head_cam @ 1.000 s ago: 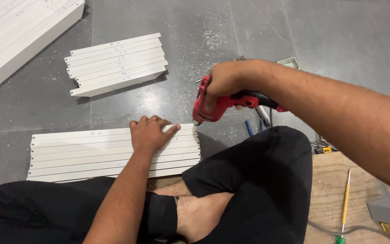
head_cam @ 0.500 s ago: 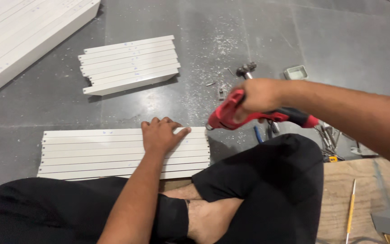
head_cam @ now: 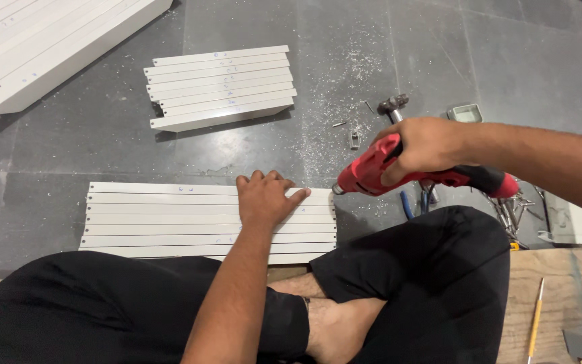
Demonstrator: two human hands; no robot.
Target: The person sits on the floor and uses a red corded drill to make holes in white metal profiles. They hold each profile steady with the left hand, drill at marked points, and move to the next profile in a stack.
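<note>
My left hand [head_cam: 264,197] lies flat, fingers apart, on a row of white slats [head_cam: 163,222] laid side by side on the grey floor in front of my crossed legs. My right hand [head_cam: 426,147] grips a red power drill [head_cam: 378,172], held sideways. The drill's tip sits at the right end of the slats, near their top corner.
A second stack of shorter white slats [head_cam: 220,84] lies further away, and long white panels [head_cam: 42,47] at the top left. Metal shavings are scattered on the floor. A hammer [head_cam: 393,104], a small tray [head_cam: 465,112], pliers and loose screws lie at right; a wooden board with a pencil [head_cam: 535,320] is at bottom right.
My right hand has brought the drill down and level, its tip now at the end of the slats. The left hand has stayed on the slats.
</note>
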